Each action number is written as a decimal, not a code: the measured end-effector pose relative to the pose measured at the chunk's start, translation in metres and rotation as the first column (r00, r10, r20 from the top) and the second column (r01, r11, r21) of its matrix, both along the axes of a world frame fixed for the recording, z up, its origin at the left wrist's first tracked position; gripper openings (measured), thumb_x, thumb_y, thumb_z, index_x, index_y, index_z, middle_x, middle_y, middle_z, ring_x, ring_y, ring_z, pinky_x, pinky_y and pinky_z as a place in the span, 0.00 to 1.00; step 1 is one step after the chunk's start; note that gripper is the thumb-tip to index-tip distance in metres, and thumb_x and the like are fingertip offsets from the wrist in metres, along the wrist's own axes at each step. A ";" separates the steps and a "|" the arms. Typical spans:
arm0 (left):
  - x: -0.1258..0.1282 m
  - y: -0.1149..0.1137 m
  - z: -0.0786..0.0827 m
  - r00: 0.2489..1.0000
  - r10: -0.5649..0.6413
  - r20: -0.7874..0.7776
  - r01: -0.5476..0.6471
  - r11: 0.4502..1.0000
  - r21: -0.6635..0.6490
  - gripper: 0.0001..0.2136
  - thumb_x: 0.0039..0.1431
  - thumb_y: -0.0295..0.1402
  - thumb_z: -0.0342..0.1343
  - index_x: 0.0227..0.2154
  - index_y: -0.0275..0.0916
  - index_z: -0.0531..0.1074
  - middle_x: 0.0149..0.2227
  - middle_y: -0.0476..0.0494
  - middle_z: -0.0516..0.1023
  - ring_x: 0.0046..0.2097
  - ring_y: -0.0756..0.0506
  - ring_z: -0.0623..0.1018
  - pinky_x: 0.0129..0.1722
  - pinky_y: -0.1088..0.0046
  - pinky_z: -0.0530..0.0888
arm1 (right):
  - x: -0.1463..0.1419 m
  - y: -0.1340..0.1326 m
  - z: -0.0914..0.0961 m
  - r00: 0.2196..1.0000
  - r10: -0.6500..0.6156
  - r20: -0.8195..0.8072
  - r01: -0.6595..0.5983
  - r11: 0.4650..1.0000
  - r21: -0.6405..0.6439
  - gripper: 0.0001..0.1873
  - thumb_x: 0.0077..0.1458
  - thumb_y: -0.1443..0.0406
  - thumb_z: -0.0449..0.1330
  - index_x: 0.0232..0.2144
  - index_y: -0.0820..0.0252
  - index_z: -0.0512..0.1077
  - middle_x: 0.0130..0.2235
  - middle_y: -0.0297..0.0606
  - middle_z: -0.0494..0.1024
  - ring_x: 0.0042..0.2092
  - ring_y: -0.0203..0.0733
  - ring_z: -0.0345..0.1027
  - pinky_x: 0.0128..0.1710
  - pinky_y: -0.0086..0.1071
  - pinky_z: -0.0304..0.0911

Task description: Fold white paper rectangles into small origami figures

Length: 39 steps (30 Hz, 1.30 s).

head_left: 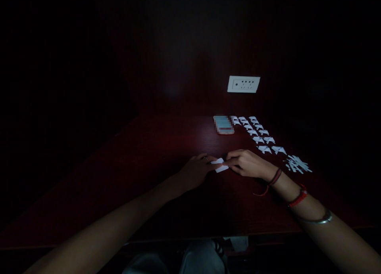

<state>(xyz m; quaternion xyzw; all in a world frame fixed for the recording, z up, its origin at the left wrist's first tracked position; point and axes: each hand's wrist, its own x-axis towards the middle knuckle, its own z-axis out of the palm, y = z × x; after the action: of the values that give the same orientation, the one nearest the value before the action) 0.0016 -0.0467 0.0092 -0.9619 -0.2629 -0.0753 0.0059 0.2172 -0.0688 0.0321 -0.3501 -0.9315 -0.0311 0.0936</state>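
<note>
A small white piece of paper (220, 169) lies on the dark red table between my two hands. My left hand (197, 170), with a ring on one finger, holds the paper's left side, its fingertips closed against it. From the other side, my right hand (249, 163) pinches or presses the right part of the paper with thumb and forefinger, the other fingers curled. Red bracelets and a silver bangle circle the right wrist and forearm. Dim light hides exactly how the paper is creased.
Several folded white paper pieces (258, 139) stand in rows at the back right. Nearer sits a pile of thin white paper strips (297, 164). A lit phone (224, 125) lies behind my hands. A white socket plate (243, 84) is on the back wall.
</note>
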 end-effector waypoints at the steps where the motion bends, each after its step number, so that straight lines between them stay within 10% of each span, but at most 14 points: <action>1: 0.000 0.000 0.000 1.000 0.003 0.002 -0.003 1.000 -0.002 0.27 0.49 0.18 0.40 0.50 0.51 0.53 0.53 0.55 0.56 0.53 0.44 0.55 0.47 0.64 0.58 | -0.001 0.000 0.000 1.000 0.000 0.020 0.000 1.000 0.015 0.12 0.50 0.70 0.49 0.33 0.59 0.71 0.32 0.36 0.70 0.34 0.34 0.63 0.34 0.28 0.56; 15: -0.007 0.005 0.002 0.999 -0.054 0.003 0.055 0.997 -0.048 0.27 0.48 0.17 0.41 0.50 0.50 0.53 0.54 0.54 0.55 0.56 0.44 0.50 0.49 0.62 0.55 | 0.019 0.000 0.002 0.984 -0.141 -0.110 0.145 0.989 0.027 0.15 0.49 0.70 0.48 0.39 0.60 0.69 0.34 0.38 0.71 0.34 0.34 0.64 0.35 0.28 0.58; 39: -0.007 0.002 -0.002 0.997 -0.074 -0.018 0.075 0.992 0.099 0.22 0.54 0.22 0.42 0.51 0.49 0.53 0.51 0.47 0.59 0.53 0.46 0.57 0.47 0.66 0.57 | -0.001 -0.014 -0.002 0.993 -0.036 -0.111 0.023 0.993 -0.117 0.14 0.47 0.73 0.49 0.34 0.60 0.71 0.31 0.36 0.69 0.32 0.32 0.62 0.34 0.26 0.57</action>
<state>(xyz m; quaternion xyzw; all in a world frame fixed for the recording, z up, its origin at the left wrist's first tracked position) -0.0051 -0.0444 0.0067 -0.9701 -0.2226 -0.0817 0.0528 0.2159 -0.0824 0.0301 -0.3700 -0.9196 0.0416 0.1254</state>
